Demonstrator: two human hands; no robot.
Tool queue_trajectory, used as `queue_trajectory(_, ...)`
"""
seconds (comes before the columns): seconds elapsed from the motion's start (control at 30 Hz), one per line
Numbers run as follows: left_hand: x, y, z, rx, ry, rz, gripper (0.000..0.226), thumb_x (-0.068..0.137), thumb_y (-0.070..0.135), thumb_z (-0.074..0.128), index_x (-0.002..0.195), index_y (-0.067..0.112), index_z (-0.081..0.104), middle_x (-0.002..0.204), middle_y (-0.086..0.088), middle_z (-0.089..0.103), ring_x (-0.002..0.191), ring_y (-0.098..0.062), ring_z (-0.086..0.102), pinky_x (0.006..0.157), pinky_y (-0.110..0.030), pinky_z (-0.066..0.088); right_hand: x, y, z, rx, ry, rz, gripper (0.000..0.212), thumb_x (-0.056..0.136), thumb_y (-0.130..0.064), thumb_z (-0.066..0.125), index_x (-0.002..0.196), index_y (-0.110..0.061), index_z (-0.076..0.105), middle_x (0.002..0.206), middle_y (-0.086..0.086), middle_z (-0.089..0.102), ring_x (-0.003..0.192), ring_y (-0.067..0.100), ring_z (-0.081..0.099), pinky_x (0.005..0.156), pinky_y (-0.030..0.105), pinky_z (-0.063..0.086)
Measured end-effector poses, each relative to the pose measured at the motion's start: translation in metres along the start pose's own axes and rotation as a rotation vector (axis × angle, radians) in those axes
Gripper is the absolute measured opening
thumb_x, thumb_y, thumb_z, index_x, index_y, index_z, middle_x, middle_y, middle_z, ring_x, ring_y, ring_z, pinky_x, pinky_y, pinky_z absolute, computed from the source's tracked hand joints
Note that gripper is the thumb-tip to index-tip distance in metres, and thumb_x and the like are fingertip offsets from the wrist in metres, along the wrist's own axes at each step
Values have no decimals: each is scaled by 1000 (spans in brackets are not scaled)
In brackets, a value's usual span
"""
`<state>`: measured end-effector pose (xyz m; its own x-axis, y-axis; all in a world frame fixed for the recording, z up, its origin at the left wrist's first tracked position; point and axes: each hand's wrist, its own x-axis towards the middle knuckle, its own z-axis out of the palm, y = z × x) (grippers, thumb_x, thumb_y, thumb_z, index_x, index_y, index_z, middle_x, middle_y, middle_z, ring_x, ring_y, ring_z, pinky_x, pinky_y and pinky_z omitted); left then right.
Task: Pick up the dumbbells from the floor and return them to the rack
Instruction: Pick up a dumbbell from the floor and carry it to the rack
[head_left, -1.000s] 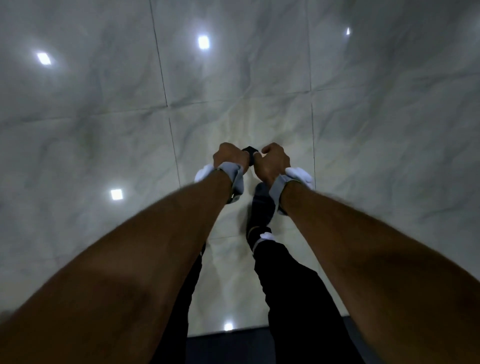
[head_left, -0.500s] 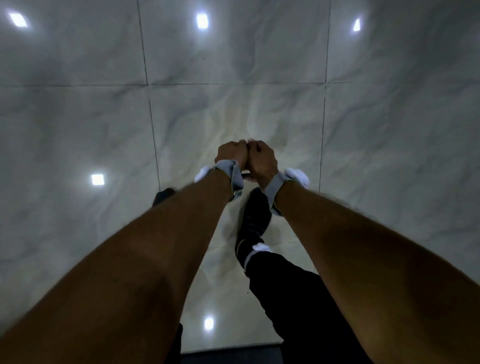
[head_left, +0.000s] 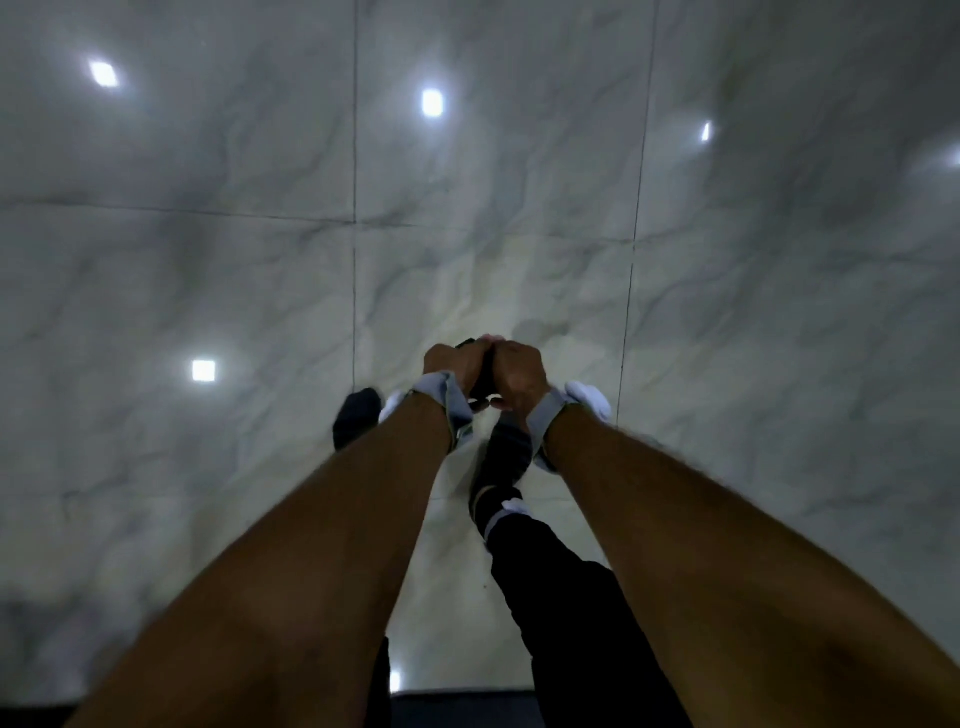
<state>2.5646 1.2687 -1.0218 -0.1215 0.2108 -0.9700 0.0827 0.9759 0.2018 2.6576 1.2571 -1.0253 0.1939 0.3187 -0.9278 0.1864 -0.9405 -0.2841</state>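
My left hand and my right hand are pressed together in front of me, fingers curled. Both grip a dark object between them, which looks like a dumbbell. Only a narrow dark strip of it shows between the palms, plus a small tip above the left knuckles; its ends are hidden. It hangs above the floor, over my feet. Grey straps with white pads wrap both wrists. No rack is in view.
Glossy grey marble floor tiles fill the view, with reflections of ceiling lights. My left shoe and right shoe stand on the tiles below my hands. A dark edge runs along the bottom of the frame.
The floor has slid under me as I walk, and my left foot has come forward into view. My hands closed tighter together and keep gripping the dark object.
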Motion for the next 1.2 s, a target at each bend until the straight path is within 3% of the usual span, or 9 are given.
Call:
queue_trajectory(0.23,-178,20,-73,-95,127,75,43,70,39,82,89,3,67,89,-21,71,77,-37,72,64,-57,61,-177,-61,-1,-64,-7,-34,45,101,-45,52,102,-3,67,110,20,69,96,39,68,81,53,61)
queue_trajectory(0.33,-223,21,-84,-163,194,155,52,62,49,87,83,7,66,80,-16,72,71,-32,73,60,-48,62,-200,-71,-2,31,-19,64,48,93,-46,65,105,-1,68,108,19,72,93,34,69,74,45,63)
queue_trajectory(0.43,-308,20,-127,-300,186,247,32,78,24,84,88,1,65,77,-22,70,59,-30,69,49,-31,54,-265,-97,12,154,-141,46,46,90,-47,71,108,-6,65,98,9,68,85,23,65,60,31,52)
queue_trajectory(0.63,-385,1,-202,-369,157,407,21,76,7,75,92,-6,70,72,-19,69,58,-26,65,58,-31,54,-347,-144,65,136,-256,-14,20,95,-25,71,92,-6,63,74,6,65,52,15,64,44,21,48)
queue_trajectory(0.83,-419,-7,-284,-142,47,520,12,76,-3,69,69,-1,58,59,-12,52,53,-20,48,56,-33,42,-411,-177,120,26,-405,-28,13,99,-16,64,90,-8,58,81,13,68,66,22,67,50,29,56)
queue_trajectory(0.93,-427,-9,-322,50,110,453,46,60,14,83,92,3,51,75,-9,58,66,-21,55,60,-38,47,-437,-192,142,-63,-457,-69,9,99,-10,61,93,-5,57,90,16,67,69,28,68,50,35,60)
queue_trajectory(1.03,-442,-3,-369,225,241,404,82,69,31,91,122,4,35,103,-4,56,97,-24,58,75,-35,49,-472,-213,186,-135,-474,-159,8,96,-6,64,91,-2,59,83,14,64,57,27,68,45,34,57)
queue_trajectory(1.1,-447,4,-395,352,344,396,78,75,38,86,130,7,40,118,-10,60,107,-29,60,79,-35,51,-493,-228,215,-182,-466,-224,15,93,-8,68,82,-5,58,71,10,62,48,21,64,46,31,56)
queue_trajectory(1.2,-457,12,-435,428,585,406,39,87,28,64,120,13,52,118,-12,63,103,-33,63,79,-36,50,-517,-251,256,-157,-497,-238,19,94,-11,69,79,-9,58,69,7,62,52,16,60,48,27,54)
